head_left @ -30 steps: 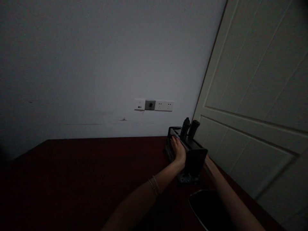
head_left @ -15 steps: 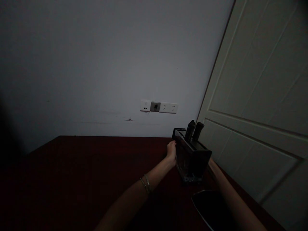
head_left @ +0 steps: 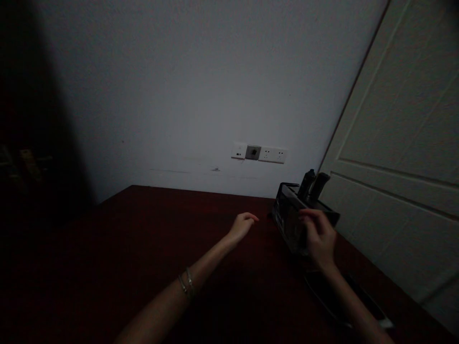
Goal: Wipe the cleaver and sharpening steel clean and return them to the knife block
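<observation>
A dark, glossy box-shaped holder point(head_left: 287, 210) stands at the right of the reddish-brown table, with two black handle-like pieces point(head_left: 312, 185) rising from its top. My left hand point(head_left: 241, 227), two bracelets on its wrist, hovers left of the holder with loosely bent fingers and nothing in them. In front of the holder's near side is my right hand point(head_left: 321, 239), its fingers curved and apart, holding nothing visible; it hides part of the holder. Under my right forearm lies a dark flat object with a pale edge point(head_left: 326, 298); dim light hides what kind it is.
The dark red-brown table point(head_left: 172, 229) meets a pale wall point(head_left: 186, 86) behind it. Sockets and a switch plate point(head_left: 267, 154) sit low on that wall. A white panelled door point(head_left: 401, 157) closes off the right side. Deep shadow covers the far left.
Both hands have let go of the holder. My left hand has drawn away to the left; my right has come from behind the holder to its front. The camera view has shifted left.
</observation>
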Demonstrator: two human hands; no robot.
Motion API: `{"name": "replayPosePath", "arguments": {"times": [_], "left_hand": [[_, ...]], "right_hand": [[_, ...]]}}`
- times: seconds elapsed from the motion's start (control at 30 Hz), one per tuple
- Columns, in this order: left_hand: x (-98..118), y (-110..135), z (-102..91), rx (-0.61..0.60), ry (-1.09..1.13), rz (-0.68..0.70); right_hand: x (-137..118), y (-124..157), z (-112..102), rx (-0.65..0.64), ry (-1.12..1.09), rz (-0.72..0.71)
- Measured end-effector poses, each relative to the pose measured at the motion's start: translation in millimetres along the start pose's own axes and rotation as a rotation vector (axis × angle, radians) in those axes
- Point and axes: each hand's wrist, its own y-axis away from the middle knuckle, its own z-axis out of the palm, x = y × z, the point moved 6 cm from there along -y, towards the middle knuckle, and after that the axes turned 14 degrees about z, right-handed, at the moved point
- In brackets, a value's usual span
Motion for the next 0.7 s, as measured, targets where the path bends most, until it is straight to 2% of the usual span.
{"name": "replayPosePath", "arguments": {"times": [0.07,0.13,0.23,0.33,0.43,0.6,0.7], "left_hand": [[-9,13,-19.8,-0.072,-0.171,0.025],[-19,29,-40.2,-0.139,-0.343,0.036],[-34,53,-66.0,-0.211,-0.584,0.026],[-44,71,-79.8,-0.280,-0.778,0.022],[-51,83,-84.0,-0.356,-0.896,0.045],[-58,91,-86.4,-0.456,-1.003,0.108],[-54,91,-82.7,-0.516,-1.081,0.135]], "right_hand": [[-17,38,50,-0.359,0.066,-0.099],[-22,77,90,-0.607,0.111,-0.159],[-20,123,132,-0.835,0.166,-0.227],[-13,151,153,-0.935,0.225,-0.267],[-5,165,162,-0.985,0.273,-0.301],[6,172,165,-1.012,0.277,-0.281],[4,169,163,-1.030,0.224,-0.223]]}}
